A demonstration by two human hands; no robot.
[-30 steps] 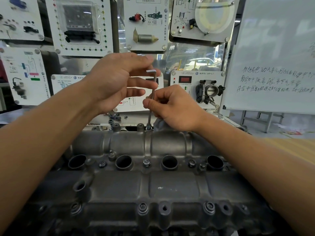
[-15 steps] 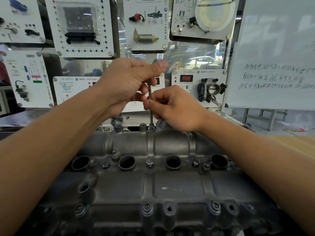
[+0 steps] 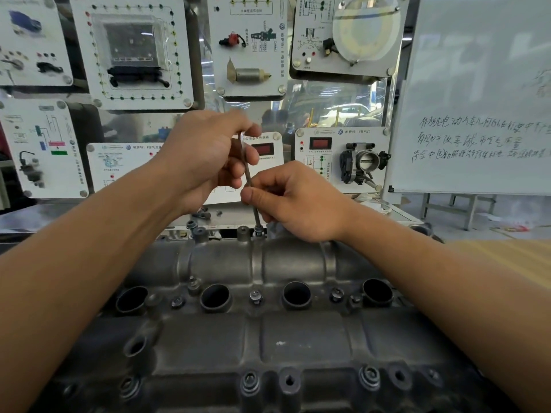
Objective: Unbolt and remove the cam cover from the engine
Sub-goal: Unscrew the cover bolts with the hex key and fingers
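The grey cast-metal cam cover (image 3: pixel 268 338) lies directly below you, with several bolts (image 3: pixel 255 296) showing in it. At the cover's far edge you stand a thin dark L-shaped hex key (image 3: pixel 248 172) nearly upright in a small bolt head (image 3: pixel 258 232), likely to spin it out quickly. Your left hand (image 3: pixel 205 156), raised above that edge, curls its fingers round the key's bent top to crank. Your right hand (image 3: pixel 298 201), lower and just over the cover, pinches the shaft between thumb and fingers to steady it.

The left hand (image 3: pixel 208 156), fingers outstretched a second ago, now curls round the top of the hex key (image 3: pixel 249 177), which leans leftward.
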